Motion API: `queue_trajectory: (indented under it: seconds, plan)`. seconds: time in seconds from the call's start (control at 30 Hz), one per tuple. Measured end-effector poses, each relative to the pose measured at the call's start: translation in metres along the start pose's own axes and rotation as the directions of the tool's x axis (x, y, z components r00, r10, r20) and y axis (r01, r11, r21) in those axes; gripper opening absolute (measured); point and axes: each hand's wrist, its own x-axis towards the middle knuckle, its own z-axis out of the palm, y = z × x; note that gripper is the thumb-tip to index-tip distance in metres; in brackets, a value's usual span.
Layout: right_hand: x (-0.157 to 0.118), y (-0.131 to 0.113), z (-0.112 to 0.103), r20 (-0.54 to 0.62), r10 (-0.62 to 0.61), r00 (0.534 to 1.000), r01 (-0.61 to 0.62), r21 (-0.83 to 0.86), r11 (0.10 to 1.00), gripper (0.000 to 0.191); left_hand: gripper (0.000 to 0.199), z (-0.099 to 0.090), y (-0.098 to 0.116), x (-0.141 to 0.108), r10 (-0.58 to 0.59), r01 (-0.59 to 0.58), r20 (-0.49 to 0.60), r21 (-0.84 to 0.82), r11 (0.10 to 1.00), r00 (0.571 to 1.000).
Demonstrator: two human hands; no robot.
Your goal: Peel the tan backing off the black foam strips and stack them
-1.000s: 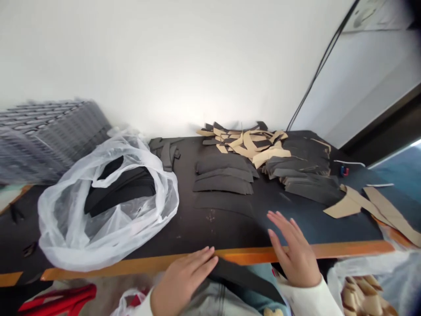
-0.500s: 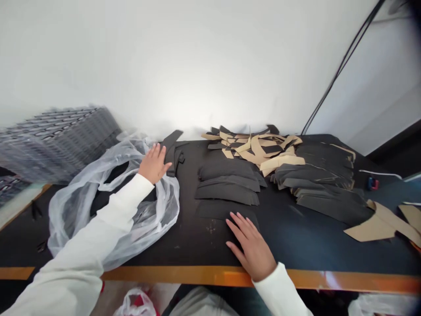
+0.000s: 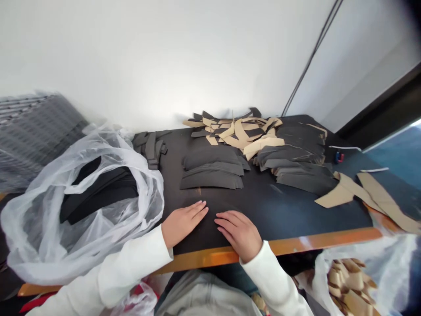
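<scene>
Near the front edge of the dark table, my left hand [image 3: 184, 223] lies palm down with its fingers stretched out. Facing it, my right hand [image 3: 240, 232] rests on the dark surface, fingers extended and slightly bent; a gap separates the fingertips of both hands. A thin black piece seems to lie under them, but it barely stands out from the table. Just beyond are overlapping stacks of curved black pieces [image 3: 212, 175]. An open clear plastic bag [image 3: 149, 193] with black pieces [image 3: 108, 195] inside stands left of my left hand.
Black strips [image 3: 151, 147] lie behind the bag, with grey stacked trays [image 3: 42, 136] at far left. Tan and black offcuts [image 3: 241, 131] are heaped by the wall. More black pieces [image 3: 302, 175] and tan strips [image 3: 338, 193] lie right. Below the table [image 3: 210, 256], another bag holds tan pieces [image 3: 351, 281].
My left hand has come from the black strips at the back left to the front, opposite my right hand. The raised black strip there now lies lower. The view has shifted right.
</scene>
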Motion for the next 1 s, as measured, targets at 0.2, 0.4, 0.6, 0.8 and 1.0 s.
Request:
queue_trajectory:
  seconds: [0.2, 0.4, 0.6, 0.8, 1.0]
  plan:
    - [0.001, 0.025, -0.043, -0.146, 0.169, 0.975, -0.176, -0.032, 0.984, 0.018, 0.046, 0.006, -0.008, -0.001, 0.192, -0.169, -0.107, 0.191, 0.967, 0.976]
    - [-0.044, 0.114, -0.105, -0.552, 0.533, 0.641, -0.735, -0.242, 0.633, 0.029, 0.042, 0.015, -0.017, 0.007, 0.272, -0.221, -0.316, 0.189, 0.957, 0.909]
    - [-0.083, 0.173, -0.107, -0.475, 0.685, 0.553, -0.833, -0.343, 0.434, 0.042, 0.039, 0.015, 0.006, 0.016, 0.042, -0.029, -0.234, 0.056, 0.998, 0.971]
    - [-0.088, 0.179, -0.103, -0.543, 0.684, 0.487, -0.871, -0.244, 0.426, 0.020, 0.035, 0.024, 0.007, 0.012, 0.217, -0.191, -0.298, 0.117, 0.975, 0.930]
    - [-0.093, 0.173, -0.125, -0.706, 0.632, 0.321, -0.902, -0.025, 0.430, 0.012, 0.044, 0.024, 0.005, 0.018, 0.307, -0.264, -0.175, 0.231, 0.936, 0.935]
